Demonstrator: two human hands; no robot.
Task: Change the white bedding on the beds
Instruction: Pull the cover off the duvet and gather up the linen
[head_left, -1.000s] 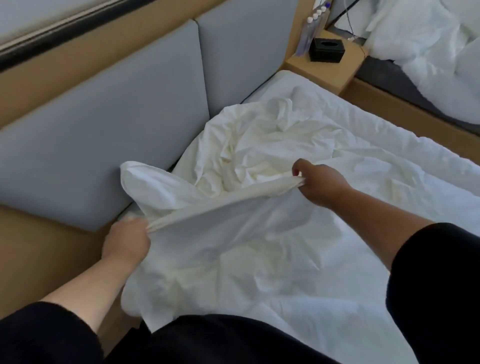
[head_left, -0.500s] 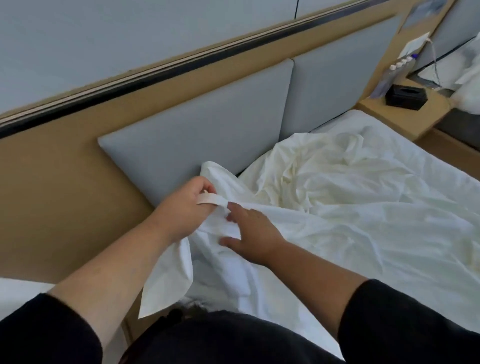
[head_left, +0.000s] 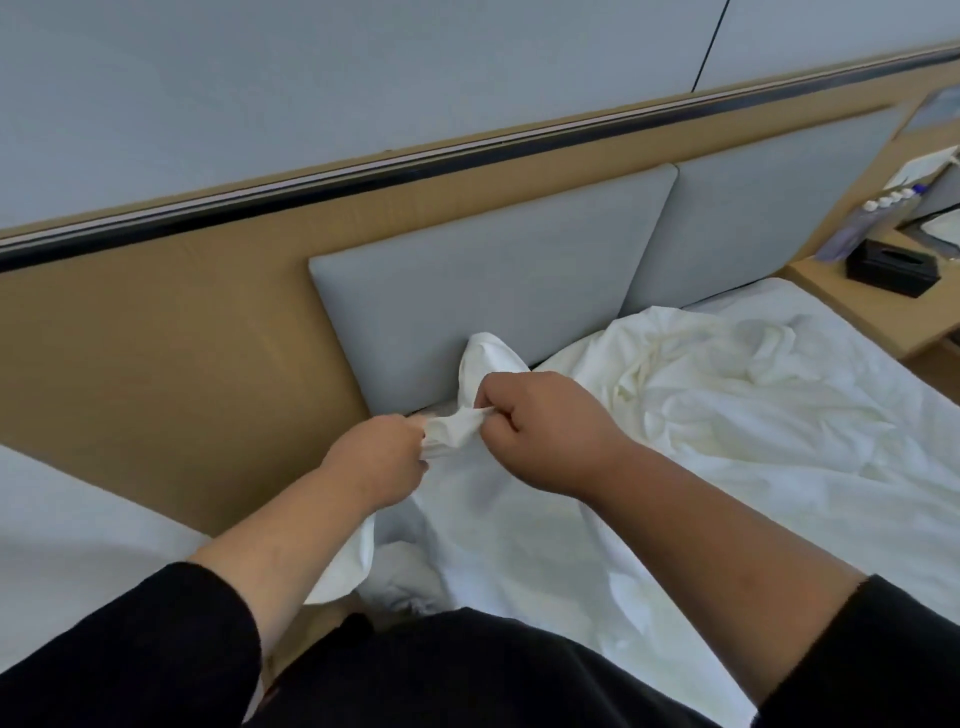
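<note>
Both hands meet at the near left corner of the bed, close together. The left hand (head_left: 375, 460) grips a bunched corner of the white sheet (head_left: 675, 426), and the right hand (head_left: 545, 434) pinches the same twisted bit of cloth just beside it. The rest of the sheet lies crumpled across the mattress, spreading right and far toward the grey headboard pads (head_left: 493, 291). On the far right, a black tissue box (head_left: 892, 268) sits on a wooden nightstand (head_left: 857, 306).
</note>
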